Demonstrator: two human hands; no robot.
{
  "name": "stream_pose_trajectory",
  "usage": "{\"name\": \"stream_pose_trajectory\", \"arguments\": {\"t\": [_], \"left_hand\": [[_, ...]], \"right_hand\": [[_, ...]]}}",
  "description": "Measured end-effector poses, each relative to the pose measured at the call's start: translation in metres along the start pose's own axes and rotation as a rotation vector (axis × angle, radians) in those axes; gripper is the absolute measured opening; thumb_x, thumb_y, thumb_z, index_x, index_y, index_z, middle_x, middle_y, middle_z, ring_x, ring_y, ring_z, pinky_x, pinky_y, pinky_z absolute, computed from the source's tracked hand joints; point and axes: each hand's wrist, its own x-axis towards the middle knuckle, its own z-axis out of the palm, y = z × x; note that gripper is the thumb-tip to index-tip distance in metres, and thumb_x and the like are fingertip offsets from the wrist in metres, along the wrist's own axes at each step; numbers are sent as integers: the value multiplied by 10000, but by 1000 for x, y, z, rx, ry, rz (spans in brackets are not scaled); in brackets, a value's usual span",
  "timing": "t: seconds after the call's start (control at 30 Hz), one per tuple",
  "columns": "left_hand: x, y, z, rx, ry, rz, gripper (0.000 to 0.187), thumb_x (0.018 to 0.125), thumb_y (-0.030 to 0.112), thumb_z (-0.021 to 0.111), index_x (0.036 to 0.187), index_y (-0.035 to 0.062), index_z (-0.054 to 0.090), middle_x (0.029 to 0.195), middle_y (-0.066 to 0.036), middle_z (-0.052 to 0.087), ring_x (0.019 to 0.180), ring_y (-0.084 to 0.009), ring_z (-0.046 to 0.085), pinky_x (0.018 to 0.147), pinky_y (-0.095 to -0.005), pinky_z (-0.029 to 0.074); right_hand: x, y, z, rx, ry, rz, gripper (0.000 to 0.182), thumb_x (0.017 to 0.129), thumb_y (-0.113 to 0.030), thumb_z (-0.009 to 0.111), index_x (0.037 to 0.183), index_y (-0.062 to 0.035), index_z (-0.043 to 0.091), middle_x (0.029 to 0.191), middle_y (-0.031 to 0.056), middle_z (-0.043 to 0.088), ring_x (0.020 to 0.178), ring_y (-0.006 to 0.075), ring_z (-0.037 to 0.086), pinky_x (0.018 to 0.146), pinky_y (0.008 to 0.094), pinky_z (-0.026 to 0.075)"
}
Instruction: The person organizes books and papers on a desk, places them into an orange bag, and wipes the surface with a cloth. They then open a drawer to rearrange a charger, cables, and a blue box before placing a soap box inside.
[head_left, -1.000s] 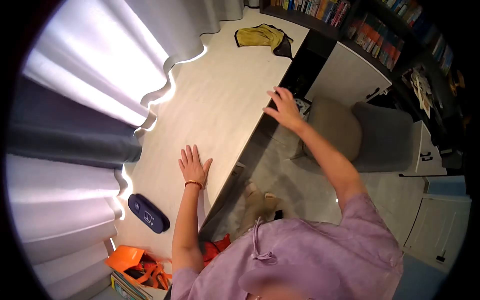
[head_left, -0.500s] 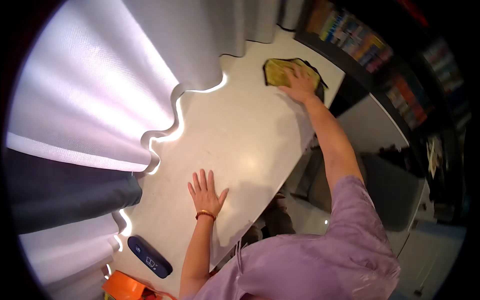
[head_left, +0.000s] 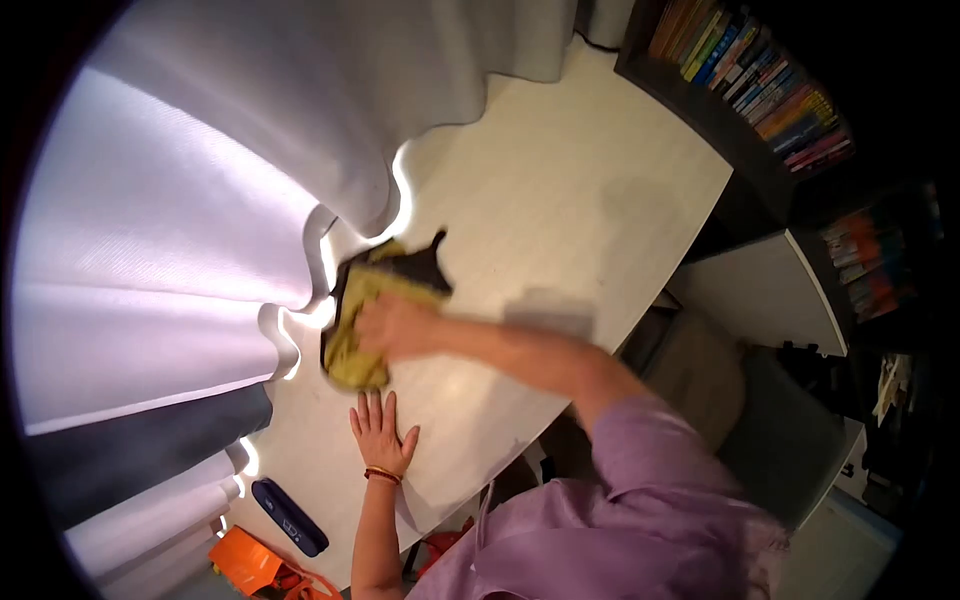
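1. Pale curtains [head_left: 170,220] with one dark band are hanging along the left side, light showing in a thin wavy line beneath their hem.
2. The whitish table [head_left: 570,180] is stretching from that hem to a straight edge on the person's side.
3. A dark bookcase [head_left: 690,122] is standing past the table's far right end, books lining its shelf.
4. A grey chair [head_left: 785,425] is standing beside the table's straight edge, partly hidden by the person's purple sleeve.
5. The yellow-green cloth [head_left: 372,285], dark along its border and at one corner, is lying crumpled on the table, just beside the curtain hem and just beyond the left fingertips.
6. An orange bag [head_left: 245,562] is sitting at the near left, cut by the dark rim of the view.
7. The right hand [head_left: 395,328] is resting on top of the cloth; blur is hiding whether its fingers are gripping or only pressing.
8. The left hand [head_left: 380,433] is lying flat on the table, thumb spread, holding nothing, apart from the right.
9. A dark-blue oblong case [head_left: 290,517] is lying between the left forearm and the curtains.
10. A reddish bracelet [head_left: 383,474] is circling the left wrist.
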Motion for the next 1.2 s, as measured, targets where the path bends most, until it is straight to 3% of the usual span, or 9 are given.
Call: {"name": "stream_pose_trajectory", "arguments": {"t": [0.17, 0.37, 0.53, 0.6, 0.73, 0.8, 0.9, 1.1, 1.2], "left_hand": [[2, 3, 2, 9, 90, 49, 651, 757, 424, 513, 1290, 75, 383, 1388, -146, 274, 1299, -347, 182, 1037, -496, 111], [-2, 6, -2, 9, 68, 41, 655, 723, 306, 554, 1289, 35, 366, 1389, -162, 258, 1299, -349, 171, 1049, -473, 97], [-3, 1, 4, 27, 99, 37, 625, 777, 384, 491, 1302, 71, 358, 1390, -146, 268, 1296, -347, 186, 1034, -499, 113], [-5, -12, 17, 100, 124, 81, 610, 794, 363, 467, 1306, 57, 339, 1385, -150, 272, 1294, -337, 196, 1034, -488, 129], [-6, -3, 11, -7, 196, 1, 543, 851, 296, 397, 1318, 32, 313, 1378, -154, 281, 1287, -297, 230, 1048, -440, 144], [-5, -1, 10, 14, 203, 9, 537, 856, 293, 401, 1320, 36, 317, 1377, -151, 284, 1287, -290, 234, 1046, -439, 149], [-4, 0, 10, 36, 203, 7, 533, 849, 280, 416, 1315, 38, 326, 1374, -149, 290, 1286, -288, 235, 1044, -439, 156], [-4, 1, 9, 7, 250, 20, 518, 849, 263, 424, 1311, 46, 335, 1366, -141, 306, 1280, -286, 245, 1041, -441, 164], [-9, 2, 11, 9, 268, 40, 504, 853, 250, 420, 1309, 51, 338, 1363, -137, 312, 1278, -282, 249, 1040, -436, 169]], "right_hand": [[-132, 208, -85, -422, 44, 594, 383, 776, -376, 515, 1093, -170, 573, 1221, 57, 481, 1151, 271, 403, 960, 429, 287], [-211, 156, -166, -610, 28, 1028, 438, 795, -397, 497, 1101, -90, 562, 1206, 108, 466, 1099, 287, 415, 918, 453, 307], [-120, -65, -31, -235, 370, 541, 255, 698, -304, 554, 833, -90, 585, 830, 89, 538, 831, 263, 506, 797, 439, 379], [-93, -137, -29, 224, 106, 241, 239, 682, -338, 564, 805, -137, 600, 843, 79, 538, 844, 246, 504, 788, 459, 373], [-131, -78, -43, 49, -64, 317, 386, 623, -418, 625, 955, -223, 602, 973, 2, 549, 988, 212, 451, 883, 423, 331], [-201, 16, -85, -279, 166, 376, 444, 612, -430, 627, 1000, -214, 617, 1016, -1, 556, 999, 200, 465, 886, 411, 339], [-280, 101, -181, -592, -1, 1010, 400, 770, -364, 565, 1110, -153, 554, 1044, 61, 520, 1008, 240, 439, 853, 413, 347], [-230, 43, -151, -655, -191, 1245, 269, 801, -328, 508, 957, -126, 593, 926, 68, 562, 906, 243, 499, 750, 399, 386], [-191, -76, -56, -398, 307, 514, 199, 707, -264, 547, 858, -146, 599, 844, 52, 565, 836, 235, 520, 716, 424, 399]]}}
